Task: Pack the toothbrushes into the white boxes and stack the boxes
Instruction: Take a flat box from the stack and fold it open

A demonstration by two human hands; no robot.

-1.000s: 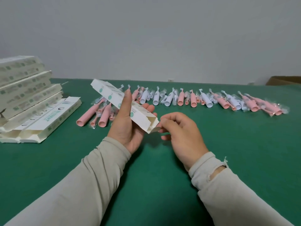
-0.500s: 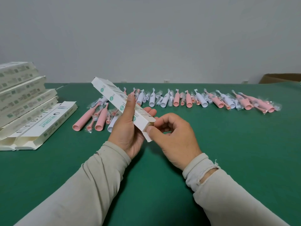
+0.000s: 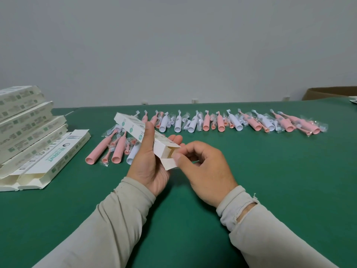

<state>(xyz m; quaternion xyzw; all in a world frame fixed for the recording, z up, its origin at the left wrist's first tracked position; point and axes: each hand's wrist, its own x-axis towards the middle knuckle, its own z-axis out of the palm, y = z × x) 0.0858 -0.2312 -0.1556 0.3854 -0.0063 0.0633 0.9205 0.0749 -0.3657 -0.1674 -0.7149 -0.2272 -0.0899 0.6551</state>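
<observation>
The white box (image 3: 139, 130) is up off the bench, tilted with its far end pointing up and left toward the toothbrushes and its near end open toward the camera. The left hand (image 3: 148, 163) has it in a full grip, thumb along the top face and fingertips poking out past the far side. Compared with half a second ago, the near end is now open enough to see the tan inside, and the end flap (image 3: 169, 163) hangs down below the opening. The right hand (image 3: 202, 167) has its thumb and fingers curled in a pinch grip on that flap, right at the box mouth; earlier it was pinching the same corner with the end looking more closed. The box itself has barely shifted.

Behind it, a few pink toothbrushes (image 3: 102, 147) lie in clear wrappers just left of the left hand, with a pale one (image 3: 133, 153) partly hidden by the wrist. A long row of pink and white toothbrushes (image 3: 231, 122) runs across the back toward the right. On the far left sits a slanted stack of white boxes (image 3: 25, 120), with two more boxes (image 3: 56, 159) leaning against it, open ends facing the camera.

The bench (image 3: 270, 180) is covered in green felt-like cloth. Behind it is a plain grey wall (image 3: 173, 45) with a couple of sockets low down, and a brown cardboard box (image 3: 328, 92) peeks in at the right edge.
</observation>
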